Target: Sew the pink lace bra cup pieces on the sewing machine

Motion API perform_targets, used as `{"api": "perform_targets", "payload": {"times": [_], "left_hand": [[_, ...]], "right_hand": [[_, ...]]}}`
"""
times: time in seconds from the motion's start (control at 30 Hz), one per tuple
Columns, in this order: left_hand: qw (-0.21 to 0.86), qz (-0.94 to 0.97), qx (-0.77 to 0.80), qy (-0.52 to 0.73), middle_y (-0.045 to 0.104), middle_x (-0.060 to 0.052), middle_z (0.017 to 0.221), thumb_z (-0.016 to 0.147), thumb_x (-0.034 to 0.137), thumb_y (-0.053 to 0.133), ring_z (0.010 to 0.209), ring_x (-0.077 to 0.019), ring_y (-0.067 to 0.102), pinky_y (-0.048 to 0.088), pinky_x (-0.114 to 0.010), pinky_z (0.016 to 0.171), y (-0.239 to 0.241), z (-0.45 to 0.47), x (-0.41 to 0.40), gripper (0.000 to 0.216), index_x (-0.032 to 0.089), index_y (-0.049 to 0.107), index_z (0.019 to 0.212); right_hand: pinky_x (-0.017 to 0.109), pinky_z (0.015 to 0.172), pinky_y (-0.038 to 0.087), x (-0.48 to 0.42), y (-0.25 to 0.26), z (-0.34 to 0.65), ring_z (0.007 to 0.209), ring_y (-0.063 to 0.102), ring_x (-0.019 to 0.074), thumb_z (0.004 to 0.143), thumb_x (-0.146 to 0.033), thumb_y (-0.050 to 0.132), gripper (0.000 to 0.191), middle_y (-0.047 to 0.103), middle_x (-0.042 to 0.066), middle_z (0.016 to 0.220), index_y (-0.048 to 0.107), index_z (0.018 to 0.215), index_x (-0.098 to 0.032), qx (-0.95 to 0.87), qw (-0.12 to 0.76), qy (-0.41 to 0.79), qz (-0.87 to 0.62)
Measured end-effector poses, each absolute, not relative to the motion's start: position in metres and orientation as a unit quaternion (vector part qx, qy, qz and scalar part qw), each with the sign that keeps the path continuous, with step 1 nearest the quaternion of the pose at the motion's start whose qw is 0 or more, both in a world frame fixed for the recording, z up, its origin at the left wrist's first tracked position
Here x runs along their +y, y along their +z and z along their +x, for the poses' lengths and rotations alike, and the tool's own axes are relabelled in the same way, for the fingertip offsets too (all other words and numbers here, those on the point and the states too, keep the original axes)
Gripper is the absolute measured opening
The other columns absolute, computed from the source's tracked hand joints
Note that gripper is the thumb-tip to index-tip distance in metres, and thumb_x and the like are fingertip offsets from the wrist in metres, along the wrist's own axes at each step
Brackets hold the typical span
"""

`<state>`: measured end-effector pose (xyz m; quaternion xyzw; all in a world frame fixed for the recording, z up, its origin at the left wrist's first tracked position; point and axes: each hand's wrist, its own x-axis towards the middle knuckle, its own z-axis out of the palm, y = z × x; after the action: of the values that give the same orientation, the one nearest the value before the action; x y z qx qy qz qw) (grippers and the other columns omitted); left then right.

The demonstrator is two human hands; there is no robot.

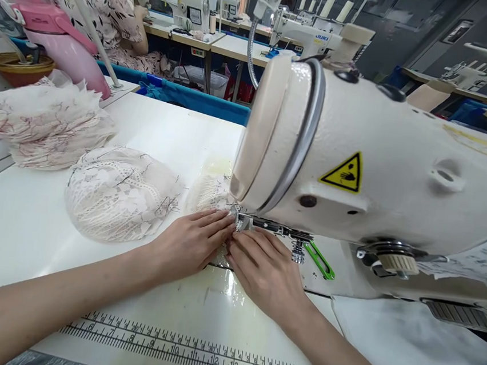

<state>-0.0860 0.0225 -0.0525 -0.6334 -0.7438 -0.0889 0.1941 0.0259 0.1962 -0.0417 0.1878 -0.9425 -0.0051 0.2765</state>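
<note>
Lace piece (210, 193) at the sewing machine's (381, 132) presser foot (246, 223), eleven o'clock from the hands. Fingers of left hand (192, 239) and right hand (268, 270) lie together, flattened; any pinch cannot be told. Sound practice: guide lightly, smooth puckers, keep fingertips clear of the foot.

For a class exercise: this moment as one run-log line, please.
left hand: on lace fabric | right hand: beside left hand, at sewing machine | rounded lace piece: apart on table
</note>
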Motion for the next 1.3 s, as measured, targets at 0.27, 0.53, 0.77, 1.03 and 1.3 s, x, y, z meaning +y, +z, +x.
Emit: {"api": "perform_targets", "payload": {"times": [0.27, 0.53, 0.77, 1.03, 1.3], "left_hand": [[0.194, -0.628, -0.747, -0.101, 0.060, -0.012, 0.127, 0.099, 0.021, 0.031, 0.118, -0.0253, 0.059, 0.050, -0.038, 0.101, -0.052, -0.083, 0.024, 0.041, 0.005, 0.061, 0.121], [0.201, -0.612, -0.756, -0.116, 0.061, -0.013, 0.125, 0.095, 0.023, 0.035, 0.118, -0.0277, 0.058, 0.052, -0.041, 0.099, -0.054, -0.075, 0.027, 0.041, 0.004, 0.061, 0.121], [0.200, -0.609, -0.757, -0.123, 0.062, -0.011, 0.125, 0.094, 0.025, 0.036, 0.118, -0.0272, 0.058, 0.052, -0.041, 0.099, -0.050, -0.074, 0.027, 0.041, 0.006, 0.062, 0.120], [0.214, -0.608, -0.753, -0.133, 0.063, -0.012, 0.122, 0.093, 0.024, 0.038, 0.115, -0.0280, 0.060, 0.055, -0.040, 0.095, -0.051, -0.073, 0.028, 0.040, 0.004, 0.062, 0.119], [0.208, -0.599, -0.758, -0.153, 0.064, -0.009, 0.122, 0.097, 0.022, 0.037, 0.113, -0.0252, 0.062, 0.057, -0.039, 0.091, -0.049, -0.076, 0.028, 0.036, 0.009, 0.061, 0.120]], "right_hand": [[0.030, 0.094, 0.049, 0.198, -0.045, 0.026, 0.095, 0.064, 0.0164, 0.091, -0.019, 0.057, 0.013, 0.071, 0.006, 0.095, 0.069, 0.094, -0.015, -0.940, 0.287, -0.004, 0.183], [0.030, 0.090, 0.048, 0.200, -0.046, 0.028, 0.092, 0.065, 0.0161, 0.092, -0.018, 0.057, 0.013, 0.071, 0.005, 0.097, 0.068, 0.093, -0.013, -0.940, 0.291, -0.009, 0.175], [0.028, 0.081, 0.049, 0.205, -0.047, 0.028, 0.093, 0.065, 0.0155, 0.090, -0.003, 0.043, 0.028, 0.071, 0.004, 0.100, 0.061, 0.108, -0.015, -0.956, 0.263, 0.076, 0.109], [0.030, 0.081, 0.049, 0.209, -0.049, 0.029, 0.099, 0.064, 0.0164, 0.083, 0.005, 0.037, 0.043, 0.069, 0.003, 0.111, 0.064, 0.107, -0.019, -0.959, 0.236, 0.088, 0.129], [0.029, 0.074, 0.047, 0.214, -0.051, 0.031, 0.086, 0.066, 0.0148, 0.089, -0.007, 0.045, 0.032, 0.069, 0.002, 0.110, 0.063, 0.112, -0.021, -0.957, 0.263, 0.092, 0.086]]}}
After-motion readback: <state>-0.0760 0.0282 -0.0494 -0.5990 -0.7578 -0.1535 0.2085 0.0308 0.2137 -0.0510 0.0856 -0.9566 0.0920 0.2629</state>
